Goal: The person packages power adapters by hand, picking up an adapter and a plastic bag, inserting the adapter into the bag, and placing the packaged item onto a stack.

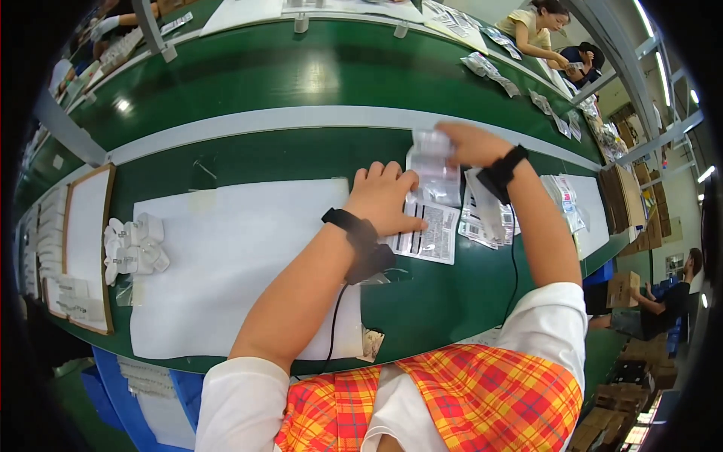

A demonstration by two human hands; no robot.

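Glossy green tabletop [444, 301]; hands [382, 200] at shiny rectangular pouches [439, 242].

A factory-like workshop: beyond the right grip [468, 145] run a long green conveyor-like surface [248, 71] and a seated-line co-worker [523, 29]; stacked cartons [654, 230] stand farther right.

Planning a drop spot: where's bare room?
White sheet, between the white pieces and left forearm; green tabletop, between printed pouch and plaid garment. Crowded: around left hand, right hand and pouch pile.

The table [452, 305] is green, the sheet [233, 264] white, the pouch [438, 235] silver-and-black, the apron [489, 392] orange-yellow plaid.
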